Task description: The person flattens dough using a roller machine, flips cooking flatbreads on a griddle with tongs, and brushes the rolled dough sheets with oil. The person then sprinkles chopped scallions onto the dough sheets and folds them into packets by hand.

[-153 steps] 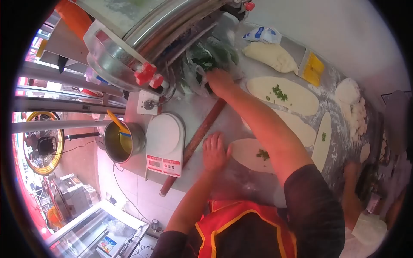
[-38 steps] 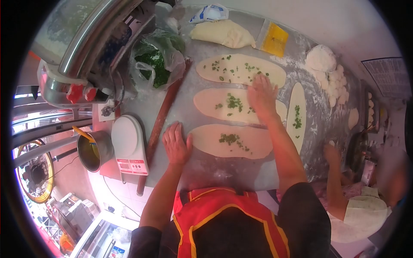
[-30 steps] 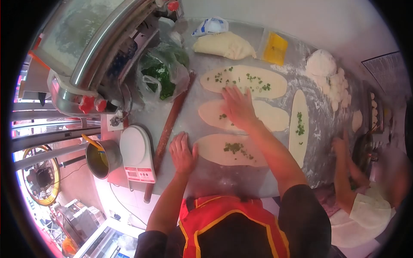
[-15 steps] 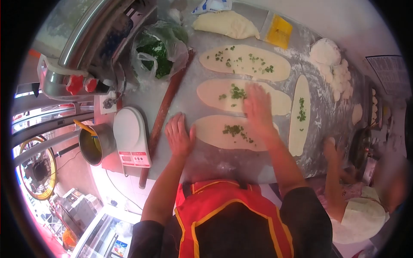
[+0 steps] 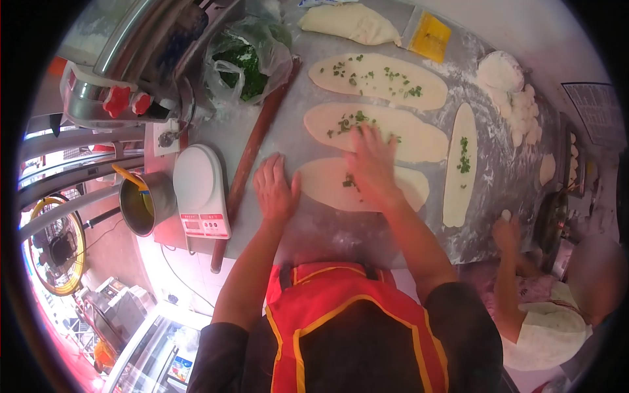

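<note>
My right hand (image 5: 372, 164) reaches over the middle oval of rolled dough (image 5: 419, 139), fingers stretched apart, their tips at the chopped green onion (image 5: 351, 122) on it. That hand and forearm hide part of the nearer dough oval (image 5: 321, 182), which also carries green bits. Flat on the metal table, my left hand (image 5: 276, 187) rests with fingers extended, just left of the nearer oval. Farther back lies another dough oval (image 5: 367, 65) with scattered green onion. A narrow dough strip (image 5: 460, 193) with green onion in its middle lies at the right.
A rolling pin (image 5: 255, 147), a scale (image 5: 199, 190) and a metal pot (image 5: 148, 206) are at left. Behind them sits a plastic bag of greens (image 5: 246, 72). A dough mass (image 5: 350, 23), a yellow scraper (image 5: 430, 38) and dough pieces (image 5: 517, 111) lie behind. A co-worker's hand (image 5: 506, 232) is at right.
My right hand has shifted left across the middle dough, and the green onion there is more spread out. My left hand stays on the table. The whole view has shifted slightly.
</note>
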The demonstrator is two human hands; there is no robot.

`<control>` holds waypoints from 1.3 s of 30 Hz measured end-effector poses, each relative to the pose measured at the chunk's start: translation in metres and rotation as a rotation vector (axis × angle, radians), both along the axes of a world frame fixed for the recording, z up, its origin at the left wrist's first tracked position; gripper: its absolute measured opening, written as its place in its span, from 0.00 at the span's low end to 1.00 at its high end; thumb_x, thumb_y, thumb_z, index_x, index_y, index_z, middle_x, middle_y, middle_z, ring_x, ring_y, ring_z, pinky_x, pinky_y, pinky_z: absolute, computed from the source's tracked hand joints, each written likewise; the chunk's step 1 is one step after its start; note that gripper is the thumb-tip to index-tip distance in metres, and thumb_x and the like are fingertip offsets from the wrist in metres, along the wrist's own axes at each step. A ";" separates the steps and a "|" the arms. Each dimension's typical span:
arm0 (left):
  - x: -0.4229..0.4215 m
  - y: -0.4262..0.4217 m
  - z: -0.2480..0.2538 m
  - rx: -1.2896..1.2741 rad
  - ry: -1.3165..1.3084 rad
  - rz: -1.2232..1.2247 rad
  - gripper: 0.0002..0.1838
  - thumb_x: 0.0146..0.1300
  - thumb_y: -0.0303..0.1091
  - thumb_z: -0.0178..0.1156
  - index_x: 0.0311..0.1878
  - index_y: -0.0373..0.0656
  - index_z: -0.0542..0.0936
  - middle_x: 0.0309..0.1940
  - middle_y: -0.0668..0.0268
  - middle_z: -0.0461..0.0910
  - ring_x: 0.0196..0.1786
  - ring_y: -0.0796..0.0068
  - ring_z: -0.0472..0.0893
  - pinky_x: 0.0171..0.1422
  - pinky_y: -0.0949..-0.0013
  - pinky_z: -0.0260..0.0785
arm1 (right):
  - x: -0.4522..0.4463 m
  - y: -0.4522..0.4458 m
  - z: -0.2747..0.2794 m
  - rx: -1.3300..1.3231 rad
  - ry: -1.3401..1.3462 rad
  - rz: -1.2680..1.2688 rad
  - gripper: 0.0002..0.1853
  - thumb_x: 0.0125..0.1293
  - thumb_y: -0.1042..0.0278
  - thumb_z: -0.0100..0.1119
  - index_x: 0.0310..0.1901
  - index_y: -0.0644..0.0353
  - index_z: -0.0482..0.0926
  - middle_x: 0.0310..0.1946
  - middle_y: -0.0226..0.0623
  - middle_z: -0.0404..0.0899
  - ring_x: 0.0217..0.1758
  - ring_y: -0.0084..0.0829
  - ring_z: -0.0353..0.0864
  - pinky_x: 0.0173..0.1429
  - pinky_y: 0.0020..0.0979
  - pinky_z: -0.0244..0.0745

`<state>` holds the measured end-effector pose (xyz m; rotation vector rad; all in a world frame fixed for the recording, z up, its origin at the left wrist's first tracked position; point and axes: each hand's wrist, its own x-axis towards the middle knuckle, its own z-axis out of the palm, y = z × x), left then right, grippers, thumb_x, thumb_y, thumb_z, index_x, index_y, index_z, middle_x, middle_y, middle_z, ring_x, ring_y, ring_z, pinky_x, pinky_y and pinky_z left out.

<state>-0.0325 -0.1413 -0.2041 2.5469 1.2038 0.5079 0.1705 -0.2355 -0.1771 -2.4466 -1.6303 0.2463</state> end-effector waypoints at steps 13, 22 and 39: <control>0.000 0.000 -0.010 0.026 -0.048 -0.028 0.26 0.56 0.38 0.61 0.57 0.39 0.70 0.58 0.57 0.69 0.60 0.53 0.67 0.65 0.53 0.56 | 0.006 -0.038 -0.013 0.115 -0.045 -0.215 0.31 0.67 0.53 0.51 0.66 0.61 0.59 0.67 0.51 0.58 0.71 0.52 0.54 0.68 0.66 0.41; -0.001 -0.003 -0.005 0.006 0.036 0.000 0.26 0.57 0.39 0.61 0.57 0.39 0.70 0.58 0.58 0.69 0.62 0.55 0.66 0.66 0.53 0.55 | 0.008 -0.091 0.006 0.023 -0.005 -0.228 0.31 0.66 0.58 0.52 0.67 0.62 0.58 0.68 0.50 0.56 0.73 0.49 0.52 0.69 0.64 0.42; -0.002 -0.003 -0.007 0.069 -0.002 -0.010 0.26 0.58 0.41 0.60 0.56 0.39 0.70 0.57 0.57 0.70 0.61 0.54 0.67 0.66 0.53 0.55 | -0.081 -0.082 0.010 0.003 0.176 -0.028 0.32 0.61 0.57 0.58 0.64 0.60 0.63 0.67 0.49 0.59 0.72 0.48 0.55 0.69 0.65 0.40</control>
